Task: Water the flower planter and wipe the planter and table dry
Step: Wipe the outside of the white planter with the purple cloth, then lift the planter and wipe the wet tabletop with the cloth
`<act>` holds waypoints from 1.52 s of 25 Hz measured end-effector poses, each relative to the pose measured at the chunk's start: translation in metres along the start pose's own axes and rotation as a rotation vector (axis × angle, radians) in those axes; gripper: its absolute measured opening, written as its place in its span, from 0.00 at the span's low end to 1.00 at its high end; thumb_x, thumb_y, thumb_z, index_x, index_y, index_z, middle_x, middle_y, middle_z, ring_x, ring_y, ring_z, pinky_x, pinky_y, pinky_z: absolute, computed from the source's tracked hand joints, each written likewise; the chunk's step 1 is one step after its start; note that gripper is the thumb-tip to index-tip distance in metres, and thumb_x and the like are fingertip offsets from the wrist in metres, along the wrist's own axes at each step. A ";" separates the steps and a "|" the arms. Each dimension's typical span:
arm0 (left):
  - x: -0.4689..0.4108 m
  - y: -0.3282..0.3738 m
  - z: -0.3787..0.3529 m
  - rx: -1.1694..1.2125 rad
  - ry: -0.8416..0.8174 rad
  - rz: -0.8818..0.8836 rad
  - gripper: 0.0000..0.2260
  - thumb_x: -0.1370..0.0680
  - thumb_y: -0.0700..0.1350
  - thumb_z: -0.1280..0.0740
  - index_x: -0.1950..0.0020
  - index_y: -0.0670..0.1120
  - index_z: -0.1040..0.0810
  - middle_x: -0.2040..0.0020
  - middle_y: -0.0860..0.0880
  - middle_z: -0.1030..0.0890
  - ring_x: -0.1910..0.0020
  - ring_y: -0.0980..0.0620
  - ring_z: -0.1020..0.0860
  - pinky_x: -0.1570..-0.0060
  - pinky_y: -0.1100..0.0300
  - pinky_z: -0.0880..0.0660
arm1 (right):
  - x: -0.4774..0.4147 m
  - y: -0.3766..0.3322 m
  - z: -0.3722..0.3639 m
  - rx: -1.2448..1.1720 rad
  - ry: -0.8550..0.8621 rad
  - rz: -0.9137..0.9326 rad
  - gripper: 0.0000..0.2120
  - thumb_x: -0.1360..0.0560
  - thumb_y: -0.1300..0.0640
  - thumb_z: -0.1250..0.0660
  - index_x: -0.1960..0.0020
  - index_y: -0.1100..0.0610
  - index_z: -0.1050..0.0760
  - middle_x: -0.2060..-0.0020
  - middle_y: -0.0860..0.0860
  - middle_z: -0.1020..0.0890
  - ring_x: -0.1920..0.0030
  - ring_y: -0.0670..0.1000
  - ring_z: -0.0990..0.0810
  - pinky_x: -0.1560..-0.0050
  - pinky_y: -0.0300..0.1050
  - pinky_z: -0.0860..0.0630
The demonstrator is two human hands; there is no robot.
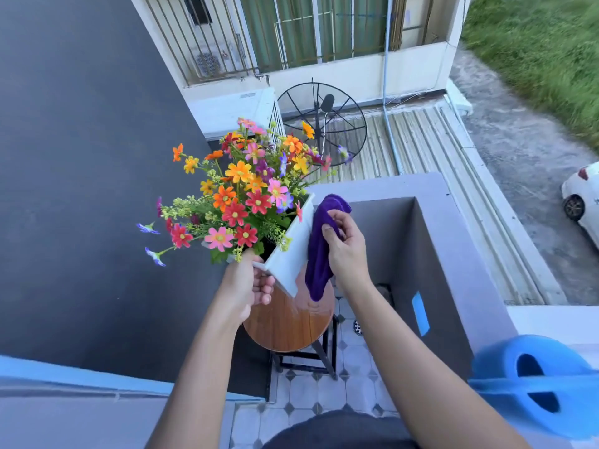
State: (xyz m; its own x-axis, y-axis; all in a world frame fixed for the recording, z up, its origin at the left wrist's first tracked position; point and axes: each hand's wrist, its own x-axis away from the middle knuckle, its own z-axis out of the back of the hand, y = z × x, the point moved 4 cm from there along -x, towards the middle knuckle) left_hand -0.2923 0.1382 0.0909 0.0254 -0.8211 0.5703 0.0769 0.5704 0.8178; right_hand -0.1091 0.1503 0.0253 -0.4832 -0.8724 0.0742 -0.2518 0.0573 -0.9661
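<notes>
A white rectangular planter full of colourful flowers is tilted, lifted off the round wooden table. My left hand grips the planter's near end. My right hand holds a purple cloth pressed against the planter's right side wall. The cloth hangs down past the planter's lower edge. The tabletop beneath shows a wet sheen near its far right part. A blue watering can rests at the lower right, on the balcony ledge.
A dark grey wall stands to the left. The grey balcony parapet runs along the right of the table. The tiled floor lies under the table's black legs. A satellite dish and a roof lie beyond.
</notes>
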 end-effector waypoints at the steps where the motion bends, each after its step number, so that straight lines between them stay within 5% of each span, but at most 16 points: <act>1: -0.003 0.001 0.002 0.016 0.006 -0.006 0.17 0.22 0.43 0.45 0.71 0.43 0.34 0.72 0.42 0.29 0.75 0.49 0.34 0.80 0.65 0.37 | 0.003 0.007 0.000 0.003 -0.009 -0.027 0.13 0.18 0.62 0.35 0.46 0.43 0.21 0.47 0.49 0.16 0.47 0.51 0.19 0.49 0.45 0.20; 4: -0.014 0.003 0.007 0.064 0.017 -0.016 0.15 0.22 0.43 0.45 0.69 0.43 0.34 0.72 0.42 0.29 0.76 0.49 0.33 0.79 0.64 0.34 | 0.009 0.030 -0.003 -0.010 -0.030 -0.101 0.11 0.18 0.64 0.36 0.44 0.50 0.22 0.49 0.48 0.18 0.50 0.49 0.20 0.57 0.33 0.23; 15: -0.126 0.030 0.014 0.044 -0.017 -0.023 0.15 0.20 0.44 0.48 0.62 0.40 0.29 0.74 0.43 0.27 0.74 0.48 0.32 0.78 0.61 0.30 | -0.018 0.151 -0.037 0.066 0.033 -0.345 0.13 0.20 0.63 0.33 0.47 0.45 0.21 0.48 0.46 0.16 0.45 0.48 0.18 0.44 0.43 0.22; 24: -0.233 0.039 0.017 0.039 -0.027 0.014 0.17 0.18 0.45 0.50 0.61 0.40 0.28 0.74 0.45 0.26 0.73 0.49 0.31 0.77 0.59 0.28 | -0.058 0.225 -0.087 0.256 0.063 -0.374 0.11 0.23 0.65 0.30 0.46 0.51 0.18 0.48 0.46 0.15 0.49 0.48 0.18 0.45 0.38 0.23; 27: -0.256 0.043 0.023 0.024 -0.017 0.024 0.17 0.18 0.44 0.49 0.62 0.42 0.28 0.73 0.45 0.26 0.72 0.49 0.30 0.75 0.58 0.27 | -0.071 0.240 -0.124 0.438 -0.008 -0.274 0.12 0.25 0.66 0.29 0.43 0.56 0.17 0.48 0.49 0.15 0.51 0.47 0.20 0.46 0.35 0.26; 33: -0.281 0.050 0.030 0.019 -0.023 0.023 0.15 0.16 0.45 0.49 0.61 0.44 0.32 0.70 0.43 0.28 0.72 0.49 0.30 0.76 0.58 0.26 | -0.059 0.311 -0.174 1.292 -0.489 -0.066 0.16 0.24 0.54 0.32 0.36 0.46 0.22 0.42 0.57 0.25 0.43 0.62 0.29 0.47 0.58 0.29; 38: -0.292 0.043 0.034 0.007 -0.060 0.060 0.16 0.16 0.47 0.49 0.60 0.43 0.32 0.71 0.44 0.28 0.74 0.50 0.30 0.75 0.57 0.25 | -0.052 0.326 -0.171 1.314 -0.490 -0.005 0.19 0.25 0.56 0.31 0.35 0.46 0.25 0.42 0.56 0.25 0.46 0.62 0.26 0.54 0.54 0.25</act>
State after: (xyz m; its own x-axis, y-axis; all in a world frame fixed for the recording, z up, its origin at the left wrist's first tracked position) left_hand -0.3307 0.4029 -0.0377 -0.0301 -0.7828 0.6215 0.0697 0.6187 0.7826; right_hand -0.3090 0.2975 -0.2511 -0.0784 -0.9653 0.2490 0.8376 -0.1992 -0.5087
